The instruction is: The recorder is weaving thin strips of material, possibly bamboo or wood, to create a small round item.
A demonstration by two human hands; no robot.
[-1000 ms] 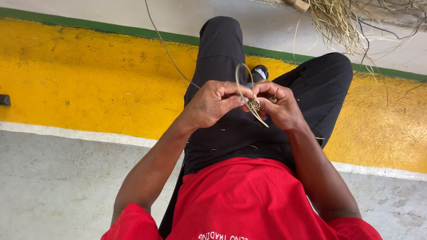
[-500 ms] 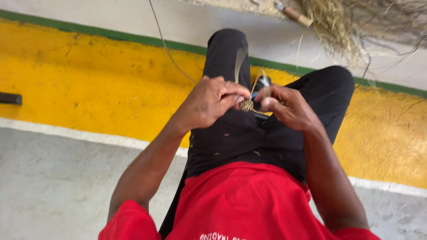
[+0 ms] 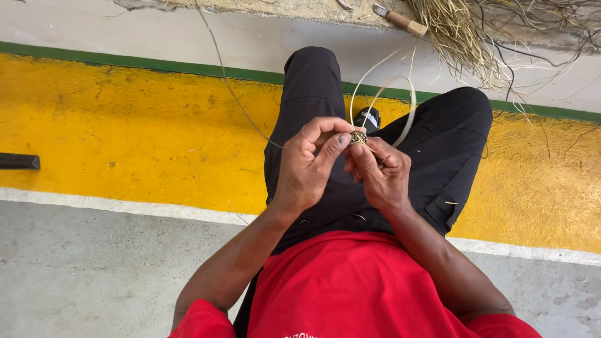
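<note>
Both the left hand [image 3: 310, 163] and the right hand [image 3: 382, 172] pinch a small woven knot [image 3: 358, 137], seemingly of straw; a pale strand [image 3: 410, 109] loops far beyond it.

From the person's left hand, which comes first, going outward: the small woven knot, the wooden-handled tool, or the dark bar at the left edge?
From the left hand:
1. Small brown woven fibre knot, at its fingertips.
2. Wooden-handled tool, top, beside the straw.
3. Dark bar, far left edge.

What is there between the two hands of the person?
In the head view, a small woven knot sits between the left hand and right hand, pinched by their fingers; pale strips loop up from it.
</note>
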